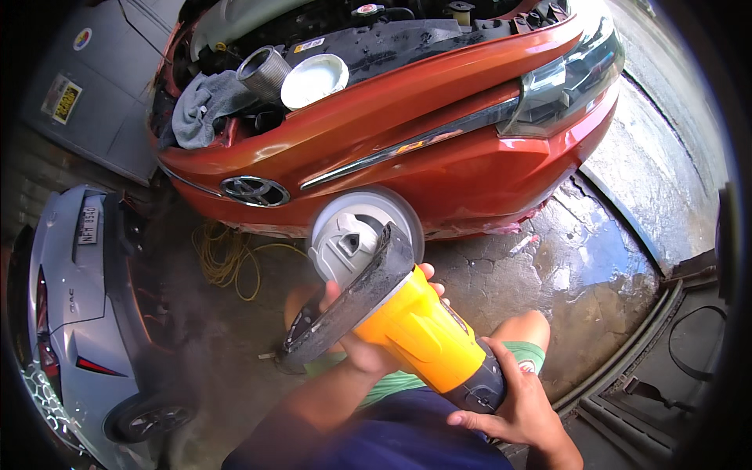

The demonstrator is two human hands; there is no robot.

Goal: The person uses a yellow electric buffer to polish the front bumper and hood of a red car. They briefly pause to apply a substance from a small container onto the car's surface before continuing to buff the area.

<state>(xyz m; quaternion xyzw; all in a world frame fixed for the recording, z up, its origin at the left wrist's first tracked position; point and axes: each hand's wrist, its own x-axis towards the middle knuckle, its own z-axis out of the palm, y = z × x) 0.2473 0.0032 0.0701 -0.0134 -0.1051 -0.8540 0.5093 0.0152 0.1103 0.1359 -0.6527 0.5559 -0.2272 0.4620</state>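
Note:
A yellow and black power polisher is held in both of my hands. My left hand wraps around its front part from below, with fingers showing on both sides of the body by the black guard-like handle. My right hand grips the black rear end of the body. The round polishing pad looks blurred at its rim and lies over the lower edge of the red car bumper; whether it touches the paint I cannot tell. A chrome Toyota emblem is to the left of the pad.
On the open engine bay's front edge lie a grey cloth, a ribbed cylinder and a tub of white compound. A coiled yellow hose lies on the floor. A silver car stands at left; a metal floor channel runs at right.

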